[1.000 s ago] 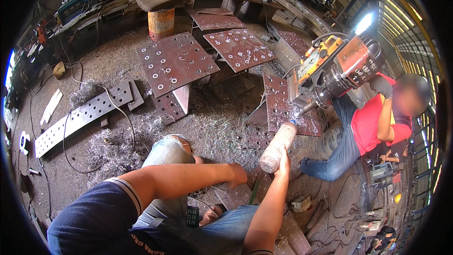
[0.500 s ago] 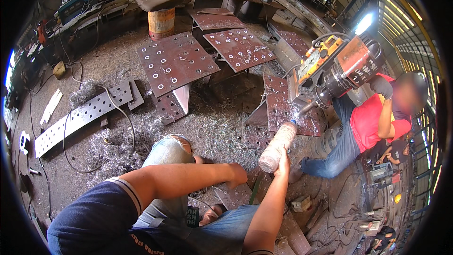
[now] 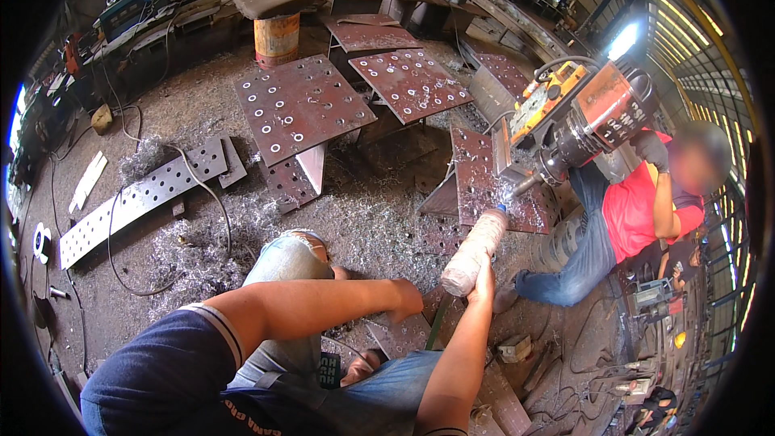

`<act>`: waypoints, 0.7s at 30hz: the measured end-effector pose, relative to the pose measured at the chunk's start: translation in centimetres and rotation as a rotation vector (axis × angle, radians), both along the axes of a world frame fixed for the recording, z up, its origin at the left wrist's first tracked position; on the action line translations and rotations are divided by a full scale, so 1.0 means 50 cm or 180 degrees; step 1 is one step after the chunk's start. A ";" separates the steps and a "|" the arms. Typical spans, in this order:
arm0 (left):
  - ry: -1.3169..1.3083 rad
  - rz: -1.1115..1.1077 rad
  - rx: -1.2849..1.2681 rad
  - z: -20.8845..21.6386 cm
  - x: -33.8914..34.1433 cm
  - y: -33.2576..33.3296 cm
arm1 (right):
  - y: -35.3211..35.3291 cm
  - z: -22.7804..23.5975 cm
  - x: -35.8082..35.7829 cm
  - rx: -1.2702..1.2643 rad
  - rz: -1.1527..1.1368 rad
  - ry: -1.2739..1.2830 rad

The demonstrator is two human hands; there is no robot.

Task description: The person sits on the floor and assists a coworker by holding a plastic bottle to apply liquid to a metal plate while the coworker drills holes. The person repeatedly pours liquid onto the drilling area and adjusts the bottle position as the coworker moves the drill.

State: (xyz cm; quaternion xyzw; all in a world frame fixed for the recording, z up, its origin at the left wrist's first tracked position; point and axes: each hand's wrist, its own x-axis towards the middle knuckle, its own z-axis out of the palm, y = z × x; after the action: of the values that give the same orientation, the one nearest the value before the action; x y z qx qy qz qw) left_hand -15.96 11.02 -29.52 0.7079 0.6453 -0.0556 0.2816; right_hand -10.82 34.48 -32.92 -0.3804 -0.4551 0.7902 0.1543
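Observation:
My right hand (image 3: 482,278) is wrapped round a cloudy, pale plastic bottle (image 3: 476,249), which is tilted with its blue cap pointing away from me. The cap end is close to the bit of a magnetic drill (image 3: 577,141), where it meets an upright reddish-brown steel plate (image 3: 475,173) with holes. Bent at the wrist, my left hand (image 3: 407,301) hangs beside my knee, its fingers mostly hidden. A co-worker in a red shirt (image 3: 630,214) sits at the right, with a gloved hand (image 3: 651,150) at the drill's motor end.
Two drilled brown plates (image 3: 303,105) (image 3: 410,83) stand ahead. Metal shavings (image 3: 194,258) litter the floor around a long perforated steel strip (image 3: 145,202) and a loose cable (image 3: 218,198). A round stool (image 3: 276,2) stands behind. Cables and blocks lie at the lower right.
The bottle and my hands hold almost the same place. The co-worker's head and upper body have shifted very slightly; the drill looks unmoved.

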 end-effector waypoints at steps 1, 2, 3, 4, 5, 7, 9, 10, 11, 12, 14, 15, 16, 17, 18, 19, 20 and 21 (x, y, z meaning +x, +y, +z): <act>0.0003 -0.0010 -0.0006 -0.001 0.000 0.001 | 0.001 0.000 0.002 -0.0004 -0.0007 0.0013; -0.0003 -0.0006 0.0001 -0.002 0.001 0.002 | 0.003 0.000 0.003 -0.0032 0.0023 0.0058; -0.0009 -0.0002 0.0007 -0.004 0.002 0.002 | 0.005 0.001 0.004 -0.0060 0.0052 0.0104; -0.0013 0.0006 0.0014 -0.009 0.001 0.003 | 0.005 0.001 0.003 -0.0088 0.0085 0.0151; -0.0003 0.0011 0.0017 -0.014 0.002 0.004 | 0.005 0.000 0.003 -0.0053 0.0047 0.0112; 0.0016 0.0021 0.0021 -0.019 0.003 0.005 | 0.002 0.000 -0.001 0.0012 -0.0027 0.0034; -0.0019 0.0024 -0.0032 -0.020 0.002 0.005 | -0.001 0.002 -0.001 -0.0049 -0.0001 0.0031; -0.0039 0.0009 -0.0055 -0.010 0.002 0.005 | 0.001 0.003 0.002 -0.0076 -0.0004 0.0028; -0.0037 -0.0021 -0.0074 -0.001 0.002 0.005 | 0.003 0.003 0.004 -0.0072 -0.0001 0.0041; -0.0036 -0.0051 -0.0093 0.009 0.002 0.004 | 0.005 0.004 0.007 -0.0067 0.0001 0.0054; -0.0034 -0.0022 -0.0071 0.004 0.001 0.001 | 0.001 0.008 0.003 -0.0079 0.0032 0.0064; -0.0038 0.0016 -0.0029 -0.008 0.002 0.002 | 0.000 0.011 0.002 -0.0094 0.0041 0.0057; -0.0045 0.0048 0.0010 -0.008 0.002 0.001 | -0.002 0.014 0.002 -0.0111 0.0043 0.0047; -0.0040 0.0041 -0.0005 -0.007 0.002 0.001 | -0.003 0.017 0.003 -0.0114 0.0020 0.0008; -0.0035 0.0034 -0.0021 -0.006 0.001 0.001 | -0.005 0.021 0.003 -0.0117 -0.0002 -0.0030; -0.0028 0.0026 -0.0033 -0.007 0.001 0.001 | -0.003 0.020 0.004 -0.0116 -0.0026 -0.0066; -0.0016 0.0019 -0.0034 -0.007 0.001 0.001 | -0.002 0.019 0.004 -0.0110 -0.0006 -0.0054; -0.0004 0.0014 -0.0036 -0.008 0.001 0.001 | 0.000 0.018 0.003 -0.0106 0.0015 -0.0042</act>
State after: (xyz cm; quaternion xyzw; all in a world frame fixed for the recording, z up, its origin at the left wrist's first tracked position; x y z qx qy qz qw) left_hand -15.91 11.07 -29.89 0.7050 0.6464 -0.0582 0.2861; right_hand -10.68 34.48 -32.02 -0.3870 -0.4439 0.7954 0.1430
